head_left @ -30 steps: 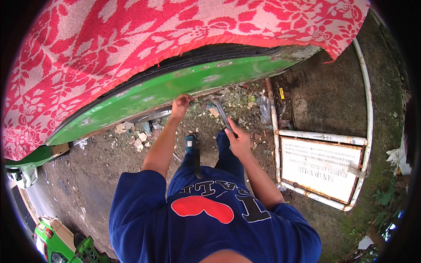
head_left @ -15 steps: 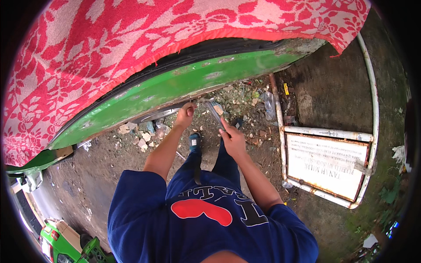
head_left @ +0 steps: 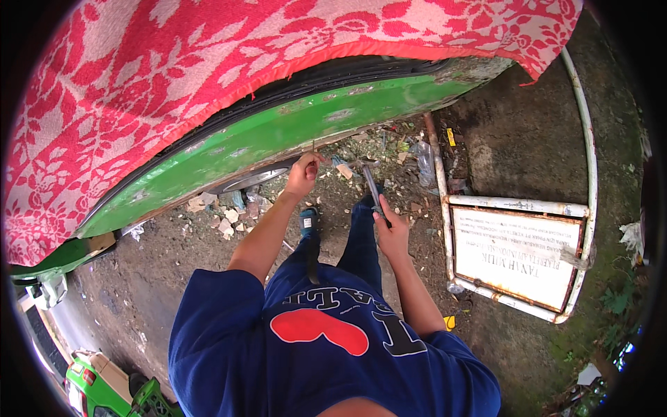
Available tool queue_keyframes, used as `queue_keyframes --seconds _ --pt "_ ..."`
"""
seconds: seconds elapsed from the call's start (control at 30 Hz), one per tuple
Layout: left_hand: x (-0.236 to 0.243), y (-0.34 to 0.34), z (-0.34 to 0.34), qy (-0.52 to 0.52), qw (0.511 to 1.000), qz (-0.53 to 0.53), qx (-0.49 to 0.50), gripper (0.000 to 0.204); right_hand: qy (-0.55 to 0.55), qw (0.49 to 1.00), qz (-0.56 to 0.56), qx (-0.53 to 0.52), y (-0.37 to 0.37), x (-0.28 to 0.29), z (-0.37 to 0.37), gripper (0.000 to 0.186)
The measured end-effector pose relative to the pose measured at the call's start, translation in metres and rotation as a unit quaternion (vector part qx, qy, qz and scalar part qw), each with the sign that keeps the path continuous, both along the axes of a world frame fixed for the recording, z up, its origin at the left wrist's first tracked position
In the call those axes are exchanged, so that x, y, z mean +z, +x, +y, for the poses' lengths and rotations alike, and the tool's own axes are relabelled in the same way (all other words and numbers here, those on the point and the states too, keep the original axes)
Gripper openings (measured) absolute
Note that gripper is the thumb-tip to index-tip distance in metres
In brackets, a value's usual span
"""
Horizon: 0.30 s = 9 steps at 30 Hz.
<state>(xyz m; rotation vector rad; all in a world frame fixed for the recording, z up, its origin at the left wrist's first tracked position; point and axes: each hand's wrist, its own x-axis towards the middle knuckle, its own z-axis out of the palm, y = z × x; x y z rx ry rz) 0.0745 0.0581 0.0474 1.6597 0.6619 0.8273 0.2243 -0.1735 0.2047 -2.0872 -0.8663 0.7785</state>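
Note:
My left hand [head_left: 301, 176] is closed around a small thin tool [head_left: 313, 146], perhaps a chisel or screwdriver. Its narrow tip points up at the lower edge of a green car body panel [head_left: 278, 124], whose paint is worn through in patches. Most of this tool is hidden by my fingers. To the right, my right hand [head_left: 391, 229] grips a hammer [head_left: 372, 189] by its grey handle. The hammer's head is up near the panel's edge, apart from my left hand and the thin tool.
A red-and-white floral cloth [head_left: 174, 76] covers the car above the panel. At right stands a rusty white pipe frame [head_left: 517, 206] with a sign board [head_left: 517, 257]. Broken chips [head_left: 226, 226] and a clear plastic bag [head_left: 424, 163] litter the ground. Another green vehicle [head_left: 101, 389] is at lower left.
The hammer has swung right and back from the thin tool, with my right hand lower and farther right. My left hand has shifted slightly right and up along the panel edge.

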Motion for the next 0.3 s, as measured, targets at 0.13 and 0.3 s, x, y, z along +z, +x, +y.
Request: queue_keyframes --seconds 0.13,0.3 --pt "-0.0027 -0.0021 0.0046 -0.005 1.0 0.017 -0.001 0.023 0.076 0.997 -0.032 0.009 -0.0042 -0.0064 -0.0018 0.047" --pt "0.0009 -0.0025 0.0058 -0.007 1.0 0.017 0.001 0.023 0.035 0.999 -0.019 0.013 -0.0053 -0.0036 -0.0008 0.047"
